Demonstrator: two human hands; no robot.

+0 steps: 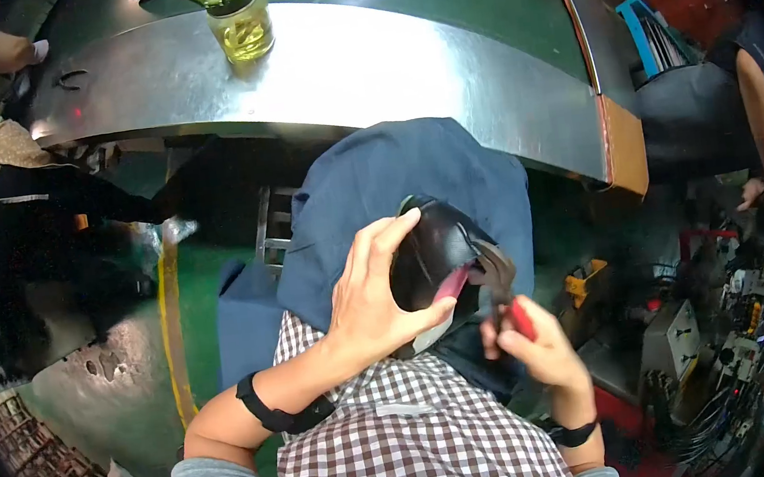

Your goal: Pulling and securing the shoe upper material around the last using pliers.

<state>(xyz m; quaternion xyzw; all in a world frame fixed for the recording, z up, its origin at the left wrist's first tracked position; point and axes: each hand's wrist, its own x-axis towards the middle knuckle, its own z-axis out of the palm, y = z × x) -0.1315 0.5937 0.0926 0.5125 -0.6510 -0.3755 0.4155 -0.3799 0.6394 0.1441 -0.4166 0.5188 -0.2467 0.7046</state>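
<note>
1. Centrally, head view: the left hand (pixel 371 289), fingers spread and pressed around a black shoe upper (pixel 435 249), steadies it on the lap over a dark blue cloth (pixel 394 180), apparently so the piece cannot shift under the tool.
2. The right hand (pixel 534 346), fingers closed on red-handled pincers (pixel 499 286), brings the tool head to the upper's right edge, seemingly to grip it there.
3. A checked apron (pixel 405 443) covers the knees, likely as protection.
4. A steel workbench (pixel 362 62) curves ahead; near its far left edge stands a green-lidded bottle (pixel 236 19), well apart from the work.
5. At the right rim, another person's arm (pixel 760 111), unrelated.
</note>
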